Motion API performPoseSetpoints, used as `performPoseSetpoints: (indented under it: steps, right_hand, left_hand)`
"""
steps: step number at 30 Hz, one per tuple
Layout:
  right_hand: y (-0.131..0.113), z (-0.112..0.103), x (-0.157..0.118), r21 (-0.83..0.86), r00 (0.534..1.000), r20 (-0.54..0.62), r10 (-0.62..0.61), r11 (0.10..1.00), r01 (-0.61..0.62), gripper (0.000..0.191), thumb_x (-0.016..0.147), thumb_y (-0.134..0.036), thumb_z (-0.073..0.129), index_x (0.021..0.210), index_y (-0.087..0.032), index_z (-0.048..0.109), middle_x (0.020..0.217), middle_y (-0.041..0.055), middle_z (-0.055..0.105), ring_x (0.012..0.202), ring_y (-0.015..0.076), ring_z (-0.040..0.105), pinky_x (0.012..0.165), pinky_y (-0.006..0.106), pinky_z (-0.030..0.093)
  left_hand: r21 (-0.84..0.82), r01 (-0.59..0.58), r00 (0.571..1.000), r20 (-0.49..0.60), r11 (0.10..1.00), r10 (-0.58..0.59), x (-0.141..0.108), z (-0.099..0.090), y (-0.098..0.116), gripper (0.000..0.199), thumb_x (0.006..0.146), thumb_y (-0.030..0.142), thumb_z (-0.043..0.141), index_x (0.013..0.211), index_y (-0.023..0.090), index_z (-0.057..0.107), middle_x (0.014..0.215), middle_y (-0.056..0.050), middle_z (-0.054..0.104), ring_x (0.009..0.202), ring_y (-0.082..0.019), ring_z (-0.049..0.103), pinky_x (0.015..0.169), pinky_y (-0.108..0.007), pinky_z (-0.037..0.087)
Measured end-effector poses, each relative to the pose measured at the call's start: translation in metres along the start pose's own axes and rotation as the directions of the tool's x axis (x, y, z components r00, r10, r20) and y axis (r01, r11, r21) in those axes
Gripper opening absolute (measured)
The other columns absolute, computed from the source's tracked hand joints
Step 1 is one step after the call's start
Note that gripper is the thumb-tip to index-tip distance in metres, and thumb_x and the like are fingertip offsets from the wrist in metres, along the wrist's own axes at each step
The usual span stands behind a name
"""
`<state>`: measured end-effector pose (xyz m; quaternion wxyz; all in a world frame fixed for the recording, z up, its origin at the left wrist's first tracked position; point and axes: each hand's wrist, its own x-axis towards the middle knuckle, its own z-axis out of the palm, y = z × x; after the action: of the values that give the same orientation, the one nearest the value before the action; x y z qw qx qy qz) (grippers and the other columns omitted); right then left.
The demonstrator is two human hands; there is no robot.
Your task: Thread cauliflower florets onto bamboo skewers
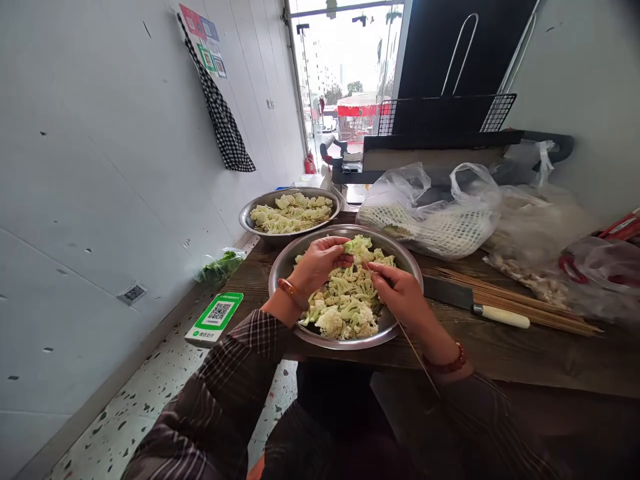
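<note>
Over a steel bowl [409, 263] of cut cauliflower [345, 313], my left hand [317, 267] pinches a pale green cauliflower floret [359, 247] between thumb and fingers. My right hand [397, 293] is closed around a thin wooden skewer [417, 353], whose long end slants down past my wrist. The skewer's other end is close to the floret; whether it has gone in I cannot tell. Behind, to the left, a second steel bowl [246, 217] holds more cauliflower [293, 212] with skewers among it.
Right of the bowl lie a cleaver [450, 292] with a pale handle and a bundle of skewers [525, 303]. Plastic bags [450, 220] fill the table's back right. A green QR-code stand [217, 312] sits at the left edge, near bagged leafy greens [220, 265].
</note>
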<state>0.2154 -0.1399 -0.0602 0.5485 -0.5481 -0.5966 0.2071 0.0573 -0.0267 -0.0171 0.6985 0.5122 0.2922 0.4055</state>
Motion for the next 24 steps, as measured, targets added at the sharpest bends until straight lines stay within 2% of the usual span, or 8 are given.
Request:
performPoseSetpoints:
  steps: [2,6,9,12,15,17,19,24]
  right_hand:
    - [0.0027,-0.0011,0.0014,-0.007,1.0,-0.028,0.001,1.0,-0.002,0.036,0.09,-0.034,0.056,0.112,-0.017,0.079,0.093,0.0086,0.077,0.089,0.0242,0.07,0.076,0.035,0.056]
    - [0.0048,-0.0032,0.0021,0.0,0.999,-0.037,0.027,1.0,-0.027,0.036,0.089,-0.033,0.057,0.112,-0.016,0.078,0.087,0.0081,0.076,0.09,0.0249,0.071,0.075,0.036,0.057]
    - [0.0032,-0.0043,-0.0004,0.006,0.998,-0.053,0.018,1.0,-0.018,0.033,0.09,-0.033,0.059,0.111,-0.017,0.079,0.09,0.008,0.077,0.094,0.026,0.072,0.077,0.038,0.058]
    - [-0.0001,-0.005,-0.0043,-0.004,0.997,-0.066,-0.047,0.999,0.047,0.032,0.093,-0.031,0.058,0.115,-0.02,0.078,0.105,0.0092,0.078,0.102,0.0264,0.072,0.087,0.041,0.058]
    - [-0.0031,-0.0048,-0.006,-0.047,0.983,0.043,-0.18,0.982,0.182,0.03,0.095,-0.029,0.057,0.116,-0.023,0.078,0.115,0.0094,0.077,0.108,0.026,0.071,0.094,0.042,0.056]
    - [-0.0036,-0.0041,-0.0052,-0.083,0.968,0.115,-0.223,0.969,0.233,0.03,0.095,-0.028,0.057,0.116,-0.023,0.078,0.115,0.0098,0.078,0.108,0.0259,0.072,0.095,0.042,0.056]
    - [-0.0027,-0.0036,-0.0034,-0.109,0.968,0.133,-0.212,0.968,0.227,0.032,0.096,-0.028,0.056,0.119,-0.023,0.077,0.116,0.0101,0.077,0.111,0.0261,0.071,0.097,0.041,0.055]
    - [0.0026,-0.0041,0.0001,-0.129,0.982,0.085,-0.167,0.976,0.177,0.034,0.096,-0.031,0.055,0.122,-0.022,0.075,0.123,0.01,0.075,0.115,0.0269,0.07,0.1,0.043,0.054]
  left_hand:
    - [-0.027,0.004,1.0,0.026,1.0,-0.003,-0.0026,0.0015,-0.001,0.014,0.081,0.011,0.073,0.092,0.008,0.065,0.074,-0.006,0.071,0.063,-0.013,0.07,0.067,-0.026,0.058]
    - [0.001,-0.002,0.998,0.06,1.0,0.002,-0.0059,0.003,-0.0013,0.021,0.077,0.016,0.081,0.086,0.01,0.062,0.07,-0.003,0.069,0.063,-0.013,0.07,0.066,-0.026,0.057]
    - [0.099,-0.005,1.0,0.023,0.995,0.003,-0.0067,0.0023,-0.001,0.02,0.078,0.016,0.079,0.085,0.011,0.061,0.065,-0.001,0.068,0.056,-0.011,0.067,0.059,-0.023,0.053]
    - [0.157,-0.004,0.999,-0.047,0.988,0.011,-0.0068,0.0013,-0.0014,0.016,0.082,0.017,0.076,0.083,0.011,0.061,0.065,-0.003,0.07,0.051,-0.008,0.062,0.052,-0.02,0.047]
    - [0.113,0.002,0.995,-0.096,0.994,0.009,-0.0075,0.0015,-0.0017,0.017,0.083,0.018,0.075,0.081,0.012,0.059,0.064,-0.003,0.07,0.051,-0.009,0.062,0.053,-0.02,0.047]
    - [0.064,0.005,0.995,-0.102,0.998,0.002,-0.0085,0.0021,-0.0015,0.018,0.083,0.019,0.075,0.081,0.012,0.059,0.065,-0.003,0.07,0.052,-0.009,0.063,0.054,-0.021,0.048]
    - [0.025,0.011,0.996,-0.088,1.0,-0.009,-0.0096,0.0027,-0.0014,0.018,0.083,0.019,0.075,0.081,0.012,0.058,0.066,-0.004,0.07,0.054,-0.01,0.064,0.056,-0.021,0.048]
    - [-0.027,0.018,0.999,-0.027,0.999,-0.019,-0.011,0.0035,-0.0027,0.014,0.086,0.016,0.072,0.083,0.012,0.058,0.068,-0.005,0.071,0.057,-0.01,0.066,0.057,-0.021,0.047]
